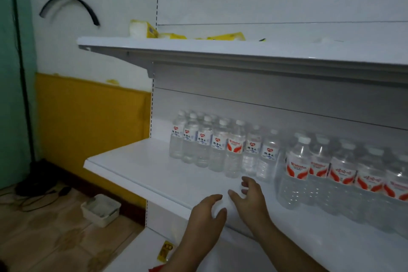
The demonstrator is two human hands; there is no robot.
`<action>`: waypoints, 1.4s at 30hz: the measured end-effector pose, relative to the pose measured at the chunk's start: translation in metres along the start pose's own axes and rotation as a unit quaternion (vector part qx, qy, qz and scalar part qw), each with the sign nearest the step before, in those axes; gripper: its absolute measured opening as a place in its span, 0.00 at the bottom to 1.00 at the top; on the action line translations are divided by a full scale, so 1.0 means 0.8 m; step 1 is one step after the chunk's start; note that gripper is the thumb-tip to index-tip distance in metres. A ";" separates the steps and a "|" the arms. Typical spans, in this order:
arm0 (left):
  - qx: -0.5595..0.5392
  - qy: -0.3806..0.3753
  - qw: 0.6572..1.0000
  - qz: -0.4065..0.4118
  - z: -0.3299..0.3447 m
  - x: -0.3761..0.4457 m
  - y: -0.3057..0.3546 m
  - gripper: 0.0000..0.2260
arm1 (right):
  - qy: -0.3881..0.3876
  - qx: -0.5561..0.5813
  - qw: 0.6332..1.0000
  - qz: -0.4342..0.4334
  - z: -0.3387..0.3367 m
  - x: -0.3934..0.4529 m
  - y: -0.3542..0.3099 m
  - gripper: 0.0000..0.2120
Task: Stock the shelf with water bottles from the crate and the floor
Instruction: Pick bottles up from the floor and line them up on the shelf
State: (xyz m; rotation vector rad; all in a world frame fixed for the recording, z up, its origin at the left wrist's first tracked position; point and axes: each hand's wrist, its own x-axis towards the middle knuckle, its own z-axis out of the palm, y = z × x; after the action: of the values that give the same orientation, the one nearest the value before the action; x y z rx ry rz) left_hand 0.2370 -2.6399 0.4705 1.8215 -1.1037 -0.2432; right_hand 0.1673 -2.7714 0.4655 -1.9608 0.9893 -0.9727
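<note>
Clear white-capped water bottles (220, 146) upright on shelf (132, 165), left hand (206, 212) and right hand (249, 194) loosely curled, empty

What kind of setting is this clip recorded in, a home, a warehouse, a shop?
Most likely a small shop. White metal retail shelving holds rows of labelled water bottles, with yellow packaged goods on the shelf above. Both hands, left and right, hold nothing at the shelf edge.

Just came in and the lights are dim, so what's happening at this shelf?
A person is stocking water bottles. Both hands, left hand and right hand, hover empty over the front of the middle shelf. Bottles already stand in rows toward the back and right; the shelf's left part is bare.
</note>
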 end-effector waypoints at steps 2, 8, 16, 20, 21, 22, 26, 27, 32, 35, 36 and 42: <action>0.009 -0.009 1.000 -0.007 0.002 0.020 -0.011 0.19 | 0.005 -0.007 1.000 0.004 0.013 0.037 0.010 0.30; 0.059 -0.014 0.998 -0.001 0.015 0.076 -0.049 0.19 | 0.037 0.008 0.999 0.018 0.057 0.150 0.044 0.36; 0.091 -0.033 0.995 0.020 0.022 0.104 -0.071 0.18 | 0.119 0.044 0.992 0.001 0.092 0.226 0.068 0.33; 0.075 -0.043 0.996 -0.002 0.020 0.104 -0.066 0.18 | 0.107 0.058 0.993 0.002 0.086 0.219 0.064 0.30; 0.067 -0.047 0.997 -0.010 0.018 0.103 -0.063 0.18 | 0.100 0.063 0.993 0.005 0.080 0.212 0.061 0.29; 0.058 -0.050 0.997 -0.017 0.015 0.100 -0.059 0.18 | 0.095 0.072 0.993 0.006 0.073 0.203 0.056 0.27; 0.007 -0.044 0.999 -0.024 0.007 0.079 -0.034 0.18 | 0.063 0.111 0.992 0.014 0.037 0.138 0.031 0.22; -0.003 -0.043 0.999 -0.017 0.007 0.073 -0.023 0.18 | 0.050 0.121 0.991 0.018 0.027 0.117 0.026 0.22; -0.076 -0.050 0.995 0.050 0.024 0.035 0.050 0.15 | -0.004 0.126 0.992 -0.008 -0.035 0.013 0.012 0.22; -0.146 -0.045 0.987 0.049 0.046 0.004 0.089 0.15 | 0.004 0.113 0.993 -0.036 -0.081 -0.037 0.016 0.24; -0.169 -0.055 0.983 0.049 0.054 -0.009 0.101 0.16 | 0.009 0.107 0.993 -0.041 -0.100 -0.050 0.018 0.26; -0.199 -0.117 0.967 0.106 0.114 -0.067 0.168 0.21 | 0.061 0.069 0.995 -0.047 -0.217 -0.114 0.036 0.34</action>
State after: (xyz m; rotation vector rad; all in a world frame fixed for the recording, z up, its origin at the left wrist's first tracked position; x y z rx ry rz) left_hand 0.0755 -2.6734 0.5160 1.3319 -1.2979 -0.5233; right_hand -0.0281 -2.7509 0.4927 -1.8645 0.8772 -1.1926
